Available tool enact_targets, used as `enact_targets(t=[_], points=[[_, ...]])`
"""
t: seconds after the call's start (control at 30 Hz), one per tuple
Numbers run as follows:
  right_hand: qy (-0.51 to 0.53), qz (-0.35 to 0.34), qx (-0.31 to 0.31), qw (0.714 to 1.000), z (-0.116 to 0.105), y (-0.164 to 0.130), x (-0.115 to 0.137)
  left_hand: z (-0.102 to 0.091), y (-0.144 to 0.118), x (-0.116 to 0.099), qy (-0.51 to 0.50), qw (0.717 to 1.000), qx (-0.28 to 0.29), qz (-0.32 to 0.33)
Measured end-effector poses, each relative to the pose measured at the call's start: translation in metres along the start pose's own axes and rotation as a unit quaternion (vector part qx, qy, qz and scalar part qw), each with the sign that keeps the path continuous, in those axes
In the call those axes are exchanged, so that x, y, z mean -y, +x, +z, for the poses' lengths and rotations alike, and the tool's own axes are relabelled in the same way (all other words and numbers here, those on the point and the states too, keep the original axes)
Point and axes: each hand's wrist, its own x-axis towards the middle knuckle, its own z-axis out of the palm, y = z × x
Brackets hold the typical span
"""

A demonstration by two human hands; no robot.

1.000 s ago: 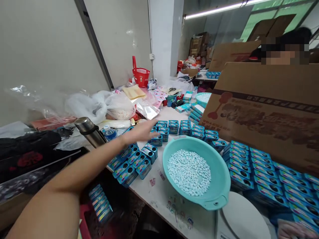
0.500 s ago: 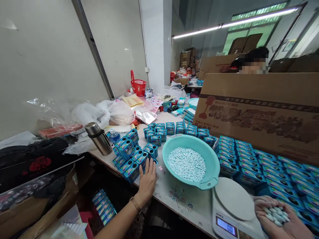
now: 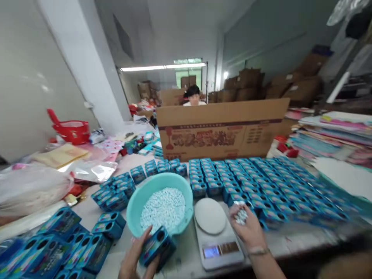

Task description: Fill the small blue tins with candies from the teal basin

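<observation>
A small blue box [image 3: 159, 248] with a round dark hole in its top is gripped in my left hand [image 3: 134, 254], in front of the basin. My right hand [image 3: 247, 228] is cupped palm up, holding a small heap of pale mint-like tablets [image 3: 240, 217] just right of the scale. The turquoise basin [image 3: 134, 193] holds many loose tablets [image 3: 165, 207]. Between the basin and my right hand stands a white digital scale [image 3: 210, 217] with a bare round pan; its lit display is blurred.
Blue boxes [image 3: 250, 182] stand in rows on the right, with more boxes [image 3: 93, 248] clustered at the left. A tall cardboard sheet [image 3: 221, 131] stands behind them, with a person [image 3: 193, 97] beyond it. Plastic bags [image 3: 31, 190] and a red basket [image 3: 71, 131] lie to the left.
My left hand has picked up a blue box from the left cluster and brought it in front of the basin. The view has swung right. My right hand still holds tablets.
</observation>
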Motion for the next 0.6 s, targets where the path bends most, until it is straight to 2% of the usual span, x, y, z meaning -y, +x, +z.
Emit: enact_targets(t=[0.1,0.17,0.23,0.33,0.4,0.47,0.5,0.53,0.6], points=[[0.012,0.021,0.027,0.999,-0.001,-0.003,-0.002,0.016,0.037,-0.066,-0.059,0.992,0.094,0.066],[0.013,0.029,0.052,0.998,-0.009,0.001,0.0,0.041,0.063,-0.093,-0.093,0.979,0.152,0.096],[-0.001,0.034,0.095,0.995,-0.019,0.005,0.005,0.076,0.083,-0.107,-0.112,0.967,0.204,0.104],[-0.027,0.033,0.165,0.985,-0.032,0.01,0.015,0.129,0.098,-0.116,-0.107,0.951,0.27,0.103],[-0.027,0.025,0.183,0.982,-0.035,0.009,0.022,0.153,0.101,-0.118,-0.088,0.943,0.306,0.102],[-0.019,0.018,0.176,0.984,-0.035,0.005,0.029,0.158,0.099,-0.12,-0.068,0.939,0.32,0.105],[-0.015,0.013,0.168,0.986,-0.034,0.004,0.032,0.152,0.098,-0.12,-0.062,0.943,0.309,0.11],[-0.013,0.009,0.161,0.987,-0.033,0.002,0.034,0.142,0.097,-0.121,-0.062,0.95,0.283,0.118],[-0.013,0.0,0.15,0.989,-0.031,0.001,0.039,0.11,0.094,-0.123,-0.075,0.971,0.192,0.122]])
